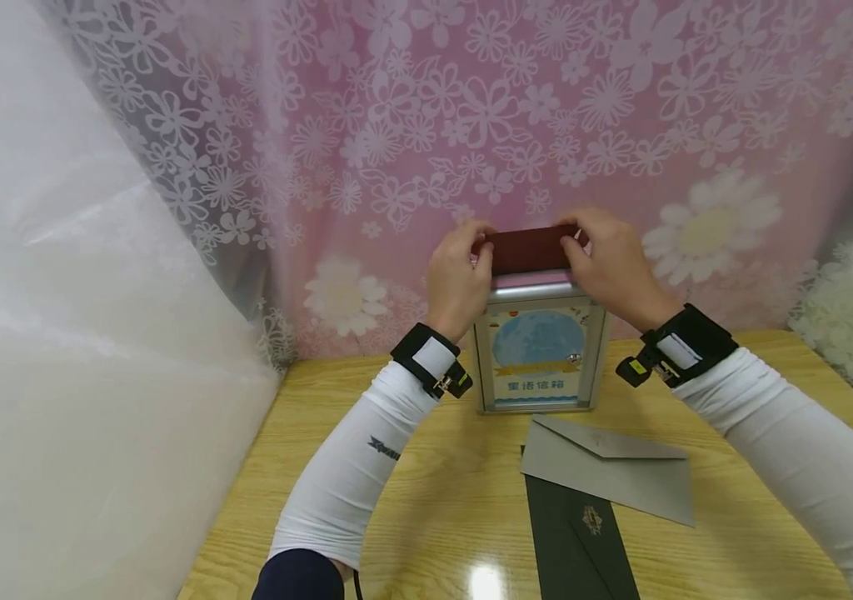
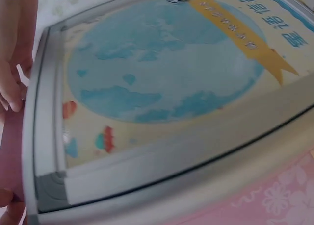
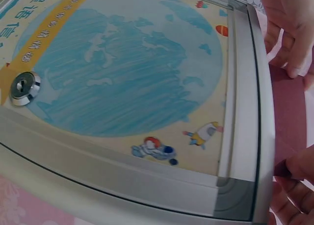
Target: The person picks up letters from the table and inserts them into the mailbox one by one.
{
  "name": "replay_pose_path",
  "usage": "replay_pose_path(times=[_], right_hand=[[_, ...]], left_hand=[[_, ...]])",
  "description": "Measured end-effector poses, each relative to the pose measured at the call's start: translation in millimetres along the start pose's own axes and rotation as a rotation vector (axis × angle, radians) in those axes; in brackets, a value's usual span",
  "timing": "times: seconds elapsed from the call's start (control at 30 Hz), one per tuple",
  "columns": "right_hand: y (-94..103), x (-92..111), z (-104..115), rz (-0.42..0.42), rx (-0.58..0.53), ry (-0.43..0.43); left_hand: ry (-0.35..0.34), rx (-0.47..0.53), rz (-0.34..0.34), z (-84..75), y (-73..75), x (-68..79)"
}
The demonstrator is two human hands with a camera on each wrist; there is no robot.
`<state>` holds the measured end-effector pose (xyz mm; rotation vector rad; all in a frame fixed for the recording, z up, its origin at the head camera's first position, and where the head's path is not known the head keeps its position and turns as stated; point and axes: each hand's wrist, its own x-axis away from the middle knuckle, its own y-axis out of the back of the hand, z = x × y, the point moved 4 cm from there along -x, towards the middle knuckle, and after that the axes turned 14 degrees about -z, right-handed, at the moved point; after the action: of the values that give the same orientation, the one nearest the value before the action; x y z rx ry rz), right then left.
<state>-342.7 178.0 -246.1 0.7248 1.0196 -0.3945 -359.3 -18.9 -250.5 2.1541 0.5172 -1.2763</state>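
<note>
Both hands hold a dark red envelope upright at the top of a silver-framed letter box. My left hand pinches the envelope's left end, thumb in front. At its right end my right hand pinches it the same way. In the left wrist view a strip of the red envelope shows beyond the box's top edge. The right wrist view shows the red envelope against that edge too. Whether its lower edge is inside the box cannot be told. A round lock sits on the box's front.
In front of the box a grey envelope lies partly over a dark green envelope on the wooden table. Close behind the box hangs a pink floral curtain. White sheeting borders the table's left side.
</note>
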Motion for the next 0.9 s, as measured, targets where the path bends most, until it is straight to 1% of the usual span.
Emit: replay_pose_path(times=[0.1, 0.23, 0.33, 0.47, 0.63, 0.9], right_hand=[[-1.6, 2.8, -2.0, 0.03, 0.021, -0.008], [-4.7, 7.7, -5.4, 0.092, 0.047, -0.04], [-6.7, 11.1, -7.9, 0.111, 0.054, -0.058], [-9.0, 15.0, -11.1, 0.117, 0.064, -0.063], [-10.3, 17.1, -12.9, 0.112, 0.075, -0.049], [-8.7, 16.9, -10.7, 0.087, 0.062, -0.015]], left_hand=[[0.017, -0.04, 0.04, 5.1, -2.3, 3.2], [0.041, -0.076, 0.08, 10.9, -4.4, 8.0], [0.044, -0.103, 0.103, 13.6, -5.9, 10.7], [0.033, -0.134, 0.128, 15.6, -7.8, 13.3], [0.019, -0.168, 0.156, 17.3, -10.2, 16.9], [-0.007, -0.169, 0.154, 15.7, -10.7, 18.1]])
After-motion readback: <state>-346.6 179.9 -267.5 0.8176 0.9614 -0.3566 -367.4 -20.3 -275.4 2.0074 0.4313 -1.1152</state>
